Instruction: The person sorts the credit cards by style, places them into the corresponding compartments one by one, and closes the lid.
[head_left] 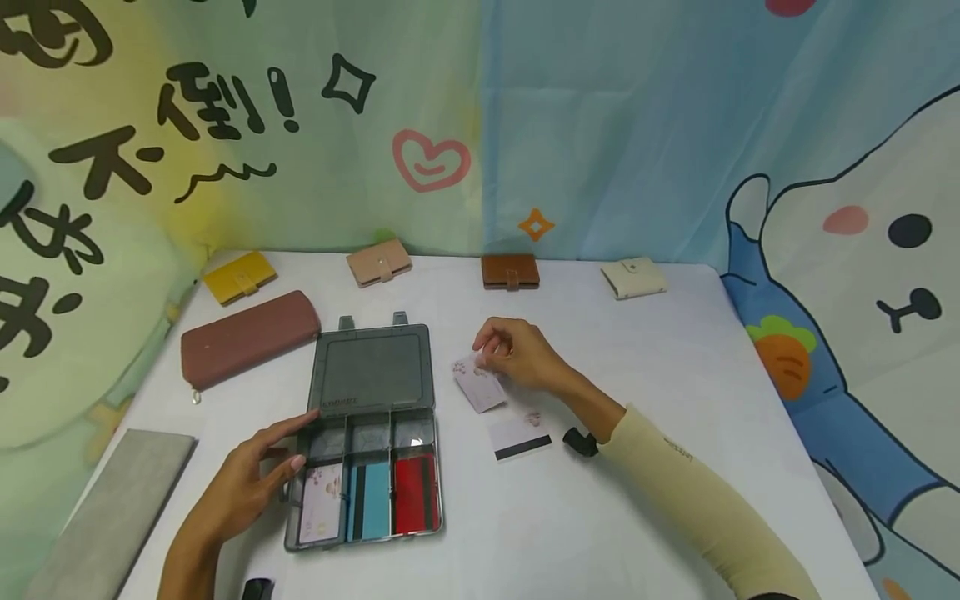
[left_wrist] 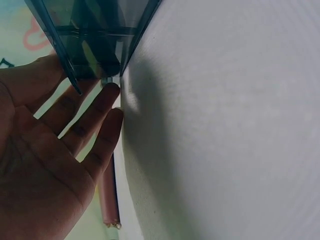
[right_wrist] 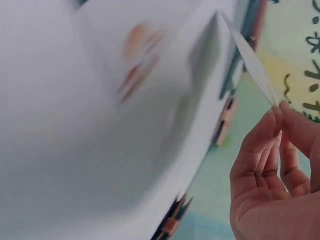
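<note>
My right hand [head_left: 521, 354] pinches a pale card with a floral print [head_left: 480, 383] between thumb and fingertips. In the right wrist view the card [right_wrist: 252, 62] appears nearly edge-on, tilted above the table. Just below lies another pale card with a black stripe [head_left: 520, 435]. A grey compartment box [head_left: 438, 500] stands with its lid [head_left: 375, 367] folded back. Its front compartments hold a floral card [head_left: 321, 504], a blue card [head_left: 377, 500] and a red card [head_left: 415, 496]. My left hand [head_left: 243, 475] touches the box's left edge, fingers mostly straight; the left wrist view shows them spread.
A brown zip wallet [head_left: 251, 340] lies left of the lid. Along the back stand yellow [head_left: 240, 277], beige [head_left: 379, 263], brown [head_left: 510, 272] and cream [head_left: 634, 277] small wallets. A grey flat slab [head_left: 120, 508] lies at left; a black object [head_left: 581, 442] sits by my right wrist.
</note>
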